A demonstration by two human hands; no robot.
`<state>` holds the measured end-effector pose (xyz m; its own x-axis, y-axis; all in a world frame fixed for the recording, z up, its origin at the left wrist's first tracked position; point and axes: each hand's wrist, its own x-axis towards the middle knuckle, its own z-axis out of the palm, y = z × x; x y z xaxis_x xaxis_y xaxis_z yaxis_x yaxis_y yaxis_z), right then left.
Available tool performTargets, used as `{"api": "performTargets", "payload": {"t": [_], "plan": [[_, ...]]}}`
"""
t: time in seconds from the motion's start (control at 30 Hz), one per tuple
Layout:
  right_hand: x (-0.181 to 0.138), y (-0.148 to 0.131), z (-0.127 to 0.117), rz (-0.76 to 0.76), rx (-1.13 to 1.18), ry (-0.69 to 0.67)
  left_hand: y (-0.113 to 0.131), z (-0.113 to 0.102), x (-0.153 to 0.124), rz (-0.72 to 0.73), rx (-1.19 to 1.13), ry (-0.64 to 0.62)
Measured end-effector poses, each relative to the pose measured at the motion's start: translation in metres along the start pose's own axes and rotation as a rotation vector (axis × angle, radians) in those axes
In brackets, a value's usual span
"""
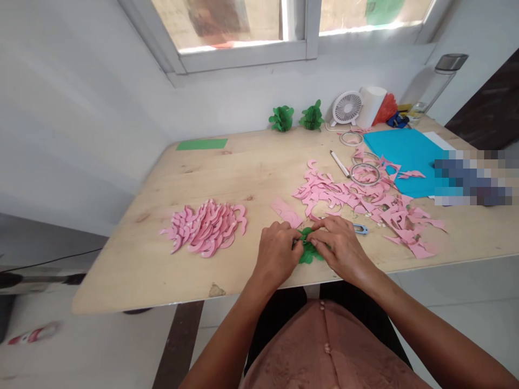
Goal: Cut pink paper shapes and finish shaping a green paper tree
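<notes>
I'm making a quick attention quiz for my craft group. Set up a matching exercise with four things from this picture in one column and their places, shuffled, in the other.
Things
1. Small fan
2. Frontmost green paper shape
3. Blue sheets
4. Flat green strip

Places
A. In the fingers of the left hand and right hand
B. At the far left corner of the table
C. Beside the white cylinder, near the wall
D. Partly under pink scraps

Right pairs: 1-C, 2-A, 3-D, 4-B
</notes>
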<state>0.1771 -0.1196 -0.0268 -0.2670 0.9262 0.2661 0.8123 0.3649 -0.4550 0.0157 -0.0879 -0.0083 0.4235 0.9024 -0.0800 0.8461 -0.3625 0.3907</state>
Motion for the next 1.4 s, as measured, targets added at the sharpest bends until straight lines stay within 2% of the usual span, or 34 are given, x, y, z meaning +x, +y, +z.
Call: {"api": "performTargets", "payload": {"t": [1.0,1.4], "plan": [[-0.0021,-0.0055,0.0043,0.007,-0.042,-0.007,0.0011,0.0009,0.0018,0.019,0.088,-0.011],[-0.0038,-0.0081,0.0048,0.023,-0.024,0.013,0.0025,0.0081,-0.0019,0.045,0.078,0.085]]}}
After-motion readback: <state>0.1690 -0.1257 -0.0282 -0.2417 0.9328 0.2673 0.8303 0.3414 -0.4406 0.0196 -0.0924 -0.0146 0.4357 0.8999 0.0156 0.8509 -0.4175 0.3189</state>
